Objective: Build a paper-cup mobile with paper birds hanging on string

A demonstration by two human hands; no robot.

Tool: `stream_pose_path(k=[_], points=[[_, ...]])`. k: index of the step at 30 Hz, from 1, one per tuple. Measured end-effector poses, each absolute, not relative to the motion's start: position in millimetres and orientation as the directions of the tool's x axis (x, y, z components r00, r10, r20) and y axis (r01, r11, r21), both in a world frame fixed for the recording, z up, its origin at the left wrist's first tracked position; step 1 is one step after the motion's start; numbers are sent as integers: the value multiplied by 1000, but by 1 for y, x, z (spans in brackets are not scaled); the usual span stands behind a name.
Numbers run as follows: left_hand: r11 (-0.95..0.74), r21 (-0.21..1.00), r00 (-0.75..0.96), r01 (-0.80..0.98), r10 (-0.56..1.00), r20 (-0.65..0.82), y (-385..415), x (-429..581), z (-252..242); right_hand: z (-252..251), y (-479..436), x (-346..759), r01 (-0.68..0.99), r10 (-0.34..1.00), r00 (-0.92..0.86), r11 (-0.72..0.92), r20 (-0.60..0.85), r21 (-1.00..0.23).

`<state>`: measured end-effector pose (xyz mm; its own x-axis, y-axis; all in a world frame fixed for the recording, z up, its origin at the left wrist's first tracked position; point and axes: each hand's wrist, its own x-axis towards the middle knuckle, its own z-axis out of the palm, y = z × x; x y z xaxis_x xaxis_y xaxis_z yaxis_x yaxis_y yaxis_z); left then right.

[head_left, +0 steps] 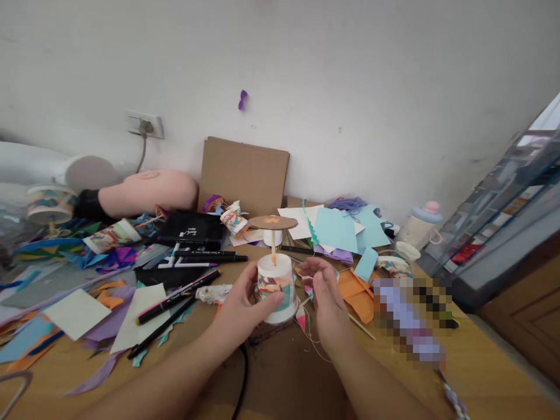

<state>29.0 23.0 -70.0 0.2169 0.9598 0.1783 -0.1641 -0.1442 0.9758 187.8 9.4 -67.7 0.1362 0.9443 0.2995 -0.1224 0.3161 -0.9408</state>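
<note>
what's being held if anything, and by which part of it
The front cup, by its side, in the left grip; the right grip looks open and empty.

Paper cup (276,289): rim down, left grip (245,306) around it
Right grip (324,303): just beside cup, 3 o'clock
Brown disc (273,222): atop stick (273,245), 12 o'clock
Bottle (415,231): 2 o'clock

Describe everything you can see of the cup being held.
The cup, paper by its look, is upside down near mid-view, white rim lowest, its side printed teal, red and cream. A pale, wooden-looking stick rises from its base to a brown disc with an orange patch. The left hand grips the cup, thumb in front; the right hand appears apart.
</note>
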Motion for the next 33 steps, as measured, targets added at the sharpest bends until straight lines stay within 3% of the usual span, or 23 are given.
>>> stream_pose_path(k=[3,6,10,15,17,19,22,26,28,31,33], points=[[-71,964,184,-256,976,121,27,29,-71,-72,17,190,-86,972,178,170,152,-982],[-36,951,131,-307,988,79,28,30,-71,-76,20,190,-73,987,129,109,99,-991],[-89,935,-8,-344,996,92,31,30,-69,-76,19,189,-43,994,57,100,98,-994],[-222,949,-159,-224,969,189,32,29,-66,-79,11,185,26,981,107,163,165,-986],[-241,953,-182,-183,961,208,29,30,-66,-81,7,182,72,979,49,193,196,-979],[-223,956,-134,-192,971,199,27,32,-69,-81,4,178,72,978,-50,204,200,-976],[-139,949,59,-283,985,162,27,33,-73,-74,4,174,-86,978,-120,161,171,-983],[-41,929,188,-367,975,117,30,29,-72,-64,8,179,-404,987,-160,-64,2,-912],[31,917,280,-398,956,89,29,26,-69,-64,9,183,-490,959,-270,-214,-86,-845],[157,895,419,-417,907,37,25,24,-65,-69,10,186,-469,890,-436,-354,-136,-809],[122,903,347,-412,937,32,23,25,-65,-71,9,185,-417,941,-328,-229,-89,-880]])
